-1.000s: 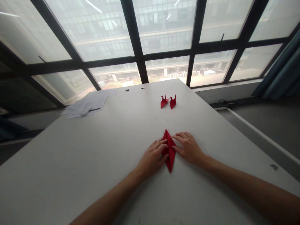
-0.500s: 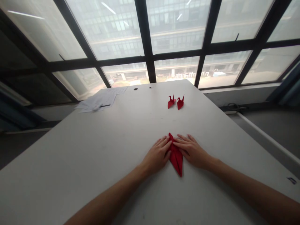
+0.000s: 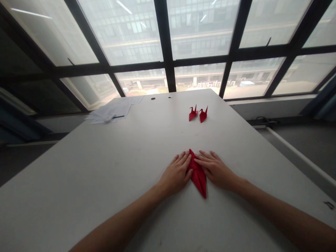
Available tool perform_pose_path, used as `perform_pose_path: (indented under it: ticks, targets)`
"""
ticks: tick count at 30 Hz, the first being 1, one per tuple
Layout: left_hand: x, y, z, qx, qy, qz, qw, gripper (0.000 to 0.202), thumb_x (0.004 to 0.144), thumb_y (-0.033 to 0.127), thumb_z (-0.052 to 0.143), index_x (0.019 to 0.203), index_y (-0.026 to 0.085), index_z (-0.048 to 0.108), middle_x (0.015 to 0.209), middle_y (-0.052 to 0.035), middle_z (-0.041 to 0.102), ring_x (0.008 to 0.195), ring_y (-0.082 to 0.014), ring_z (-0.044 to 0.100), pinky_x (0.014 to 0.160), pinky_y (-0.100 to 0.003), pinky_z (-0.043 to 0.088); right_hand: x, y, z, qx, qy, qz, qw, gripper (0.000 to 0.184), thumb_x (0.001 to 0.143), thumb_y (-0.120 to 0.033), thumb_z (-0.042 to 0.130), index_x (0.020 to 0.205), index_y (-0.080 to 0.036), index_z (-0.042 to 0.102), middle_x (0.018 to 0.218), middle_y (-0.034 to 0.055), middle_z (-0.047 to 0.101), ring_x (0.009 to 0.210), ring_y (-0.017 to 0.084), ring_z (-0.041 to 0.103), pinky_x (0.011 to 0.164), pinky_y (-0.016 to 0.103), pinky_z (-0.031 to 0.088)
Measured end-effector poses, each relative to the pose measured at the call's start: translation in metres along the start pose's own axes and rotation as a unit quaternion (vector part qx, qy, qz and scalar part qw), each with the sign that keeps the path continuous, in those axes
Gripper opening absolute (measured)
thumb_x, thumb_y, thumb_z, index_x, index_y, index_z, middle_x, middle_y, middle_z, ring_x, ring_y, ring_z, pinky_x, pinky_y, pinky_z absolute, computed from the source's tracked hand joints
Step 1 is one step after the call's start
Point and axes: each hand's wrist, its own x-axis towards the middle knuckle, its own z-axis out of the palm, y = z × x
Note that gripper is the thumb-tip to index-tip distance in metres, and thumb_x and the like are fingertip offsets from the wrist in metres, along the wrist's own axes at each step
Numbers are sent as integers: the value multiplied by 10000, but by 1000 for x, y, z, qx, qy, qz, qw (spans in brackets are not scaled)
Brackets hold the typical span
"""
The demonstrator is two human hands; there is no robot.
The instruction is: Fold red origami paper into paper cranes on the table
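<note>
A folded piece of red paper [image 3: 198,176], a long diamond with a split at its near end, lies flat on the white table. My left hand [image 3: 177,171] rests palm down along its left edge, fingers stretched out and thumb on the paper. From the right, my right hand [image 3: 214,168] lies flat too, its index and middle fingertips pressing on the paper's upper part. Beyond the hands stand two finished red paper cranes, a left one [image 3: 193,114] and a right one [image 3: 203,115], side by side.
Loose white papers [image 3: 109,110] with a dark pen [image 3: 118,116] lie at the far left of the table [image 3: 118,157]. Large windows with dark frames [image 3: 168,63] rise behind it. A small dark mark [image 3: 329,205] shows near the right edge.
The left fingers have shifted slightly left off the middle of the paper, showing more of its upper part. The right hand stays nearly where it was. The view has tilted slightly.
</note>
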Motion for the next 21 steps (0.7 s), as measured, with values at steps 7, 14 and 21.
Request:
perform_pose_path:
  ticks: [7,14,21]
  targets:
    - [0,-1,-1,13,-12,1,1000,610,1001,391,389,1553,186,229,1609,-91,219,1490,-230,211,1218,-418,199,0,-2,2,-12,11,22,1000,536,939,-151,400,1467,-238,433,1522,74,433,1451,235,316,1170,542,228]
    - [-1,-2,-1,1,-13,12,1000,553,1023,413,338,1547,260,244,1605,-45,256,1493,-213,208,1214,-444,183,0,-1,6,-25,53,64,996,447,939,-319,514,1365,-188,548,1453,116,513,1385,283,396,1160,515,271]
    - [0,-3,1,6,-16,6,1000,538,1018,444,353,1530,289,290,1616,-45,233,1497,-240,194,1203,-467,196,1,-7,6,10,83,90,992,445,873,-266,599,1304,-154,594,1370,142,557,1326,291,421,1140,467,305]
